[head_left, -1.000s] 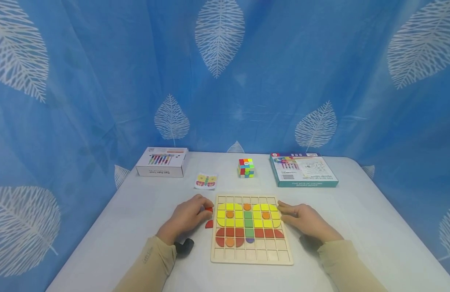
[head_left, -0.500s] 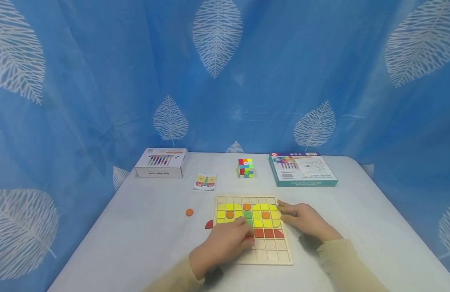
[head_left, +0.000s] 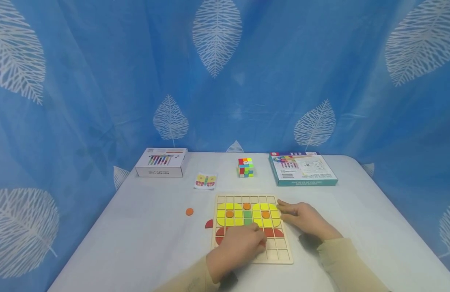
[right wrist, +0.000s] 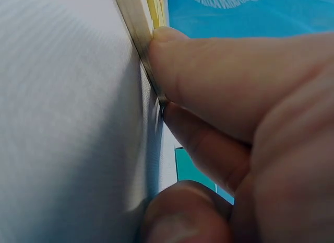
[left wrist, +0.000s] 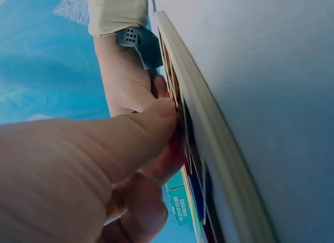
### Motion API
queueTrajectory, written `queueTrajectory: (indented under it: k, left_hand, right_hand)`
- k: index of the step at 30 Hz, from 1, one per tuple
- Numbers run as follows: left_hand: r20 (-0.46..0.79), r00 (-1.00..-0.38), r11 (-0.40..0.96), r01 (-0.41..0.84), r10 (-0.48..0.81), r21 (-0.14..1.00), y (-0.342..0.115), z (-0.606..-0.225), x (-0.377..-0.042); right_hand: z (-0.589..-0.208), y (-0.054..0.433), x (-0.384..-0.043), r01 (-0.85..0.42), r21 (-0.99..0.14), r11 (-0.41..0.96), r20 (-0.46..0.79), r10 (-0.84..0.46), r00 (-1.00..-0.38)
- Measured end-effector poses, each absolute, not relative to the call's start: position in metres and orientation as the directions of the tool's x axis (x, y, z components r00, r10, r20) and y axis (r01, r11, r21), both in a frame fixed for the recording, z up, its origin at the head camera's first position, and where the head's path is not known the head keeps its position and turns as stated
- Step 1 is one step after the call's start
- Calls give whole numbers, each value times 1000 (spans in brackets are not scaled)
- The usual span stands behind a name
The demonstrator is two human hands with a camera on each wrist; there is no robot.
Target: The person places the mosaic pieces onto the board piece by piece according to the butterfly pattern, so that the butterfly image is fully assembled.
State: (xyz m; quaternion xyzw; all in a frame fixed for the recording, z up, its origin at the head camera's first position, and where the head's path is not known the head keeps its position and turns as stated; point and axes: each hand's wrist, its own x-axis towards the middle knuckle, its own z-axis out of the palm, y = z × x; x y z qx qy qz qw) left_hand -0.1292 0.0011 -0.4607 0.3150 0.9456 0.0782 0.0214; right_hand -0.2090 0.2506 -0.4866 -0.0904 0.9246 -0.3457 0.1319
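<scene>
My left hand (head_left: 241, 243) is low over the lower middle of a wooden grid board (head_left: 282, 254). Its thumb and fingers pinch a small red piece (left wrist: 177, 143), mostly hidden by the fingers; its shape does not show. Yellow tiles (head_left: 229, 222), green tiles (head_left: 248, 214), red tiles (head_left: 269, 232) and orange discs (head_left: 265, 214) lie in the board's cells. The left hand covers part of the red row. At the board's upper right edge, my right hand (head_left: 306, 220) touches the side with thumb and fingertips.
Left of the board lie a loose orange disc (head_left: 189, 211) and a red quarter-round piece (head_left: 209, 224). Behind it are a pattern card (head_left: 205, 181), a puzzle cube (head_left: 245, 168), a white box (head_left: 161, 162) and a flat teal-edged box (head_left: 303, 169).
My left hand has moved from beside the board's left edge rightward onto its lower middle, bringing a red piece. The orange disc is uncovered. The right hand stays put.
</scene>
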Motion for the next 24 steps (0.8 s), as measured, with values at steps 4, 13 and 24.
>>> queueTrajectory:
  k: [4,13,24]
  left_hand:
    - [66,-781,767,623,621,152,-2,-461,-129]
    - [101,-741,738,671,664,71,-4,-462,-130]
    - [138,-656,669,737,742,-91,-6,-465,-132]
  right_hand:
    - [-487,250,-210,-83,-657,749,-176,-260,-949]
    - [-488,251,-210,-72,-659,749,-187,-256,-948]
    - [-486,250,-209,-84,-649,757,-179,-258,-949]
